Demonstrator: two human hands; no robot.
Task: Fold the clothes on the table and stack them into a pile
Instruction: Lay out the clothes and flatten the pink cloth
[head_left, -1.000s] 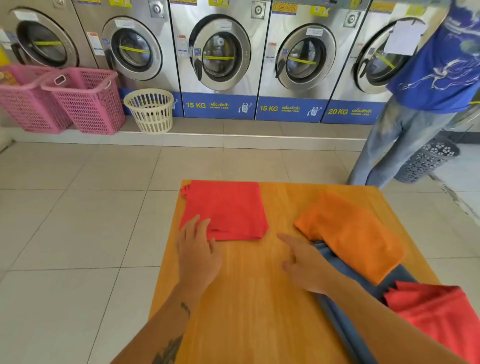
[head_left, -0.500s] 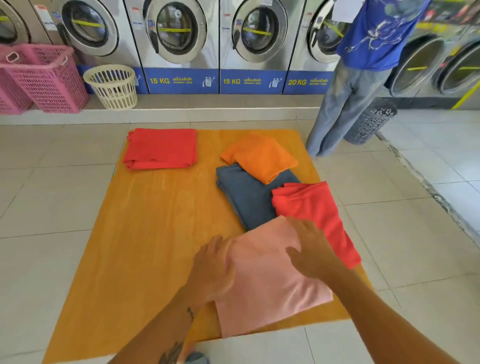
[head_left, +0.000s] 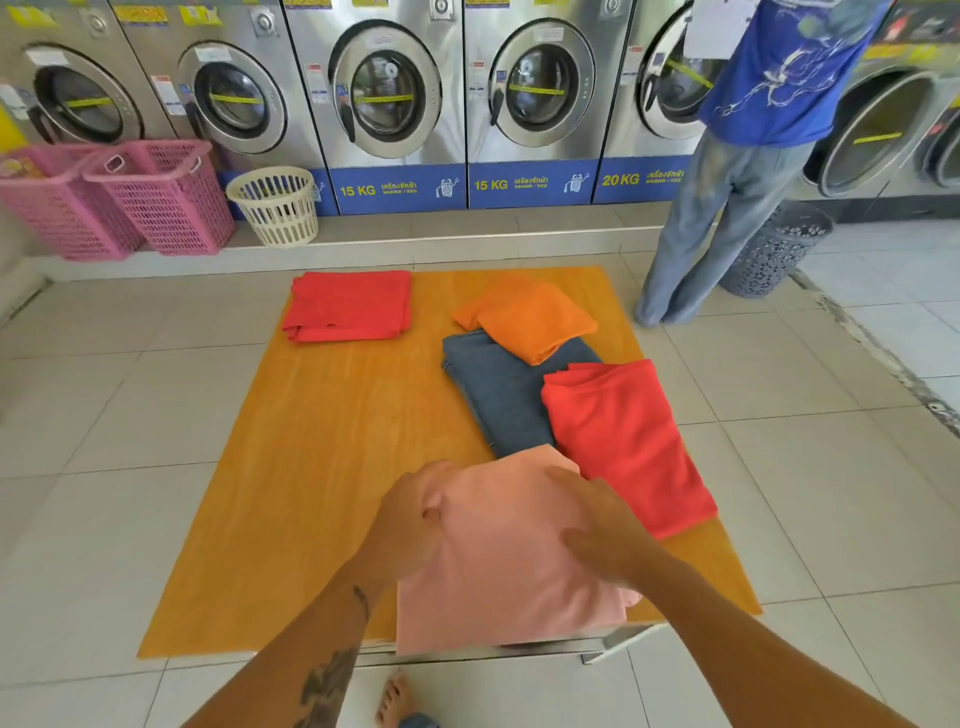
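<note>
A pink garment lies at the near edge of the wooden table, hanging slightly over it. My left hand curls on its upper-left edge. My right hand rests flat on its right side, fingers spread. Beyond it lie a loosely folded red garment, blue jeans partly under it, and an orange garment on the jeans' far end. A neatly folded red garment sits alone at the far left corner.
A person in a blue shirt stands past the table's far right corner beside a grey basket. Washing machines line the back wall, with two pink baskets and a cream basket below them. My bare foot is under the near edge.
My view pulled back from the far folded red garment to the near edge. Both hands left that garment and came onto the pink one, where they now stay.
</note>
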